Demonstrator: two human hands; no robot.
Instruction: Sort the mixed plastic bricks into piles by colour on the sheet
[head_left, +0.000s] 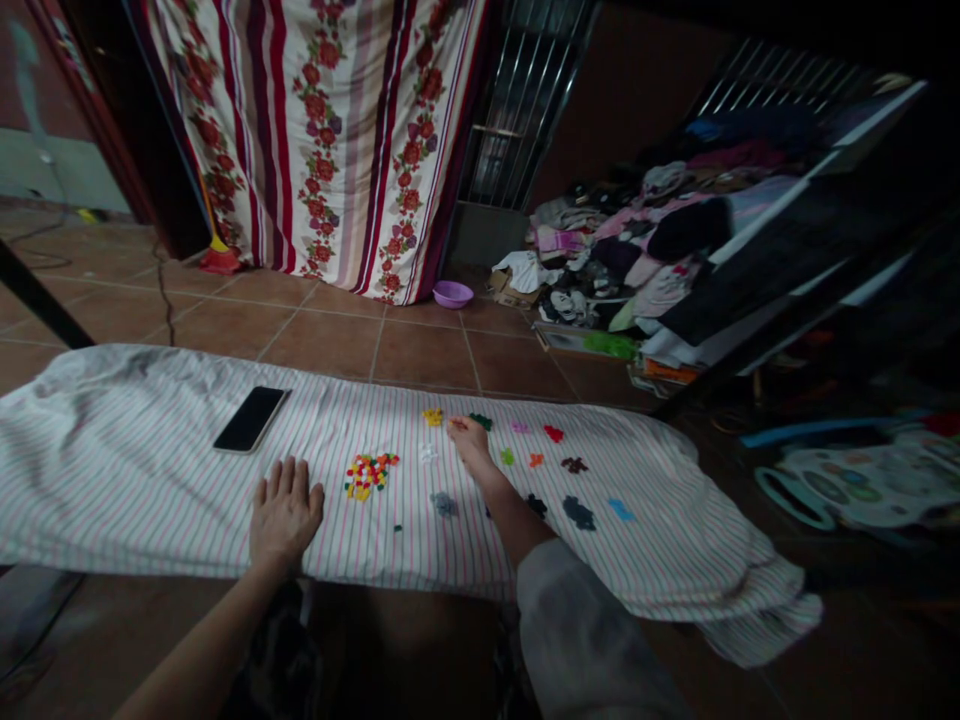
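My left hand (286, 512) lies flat on the striped cloth (187, 480), fingers spread, left of a mixed pile of red, yellow, white and orange pieces (369, 475). My right hand (469, 440) reaches to the far part of the cloth, its fingers closed together at some small brownish pieces. Whether it grips one is too small to tell. Yellow pieces (433, 417) lie to its left and dark green pieces (481, 421) to its right. White pieces (428, 453) and grey pieces (443, 504) sit nearer me.
A phone (251, 419) rests at the left. Several colour piles, including red (553, 433), brown (574, 465), dark grey (579, 513) and blue (621, 509), lie right of my right hand. Beyond are a purple basin (453, 294) and heaped clothes (615, 240).
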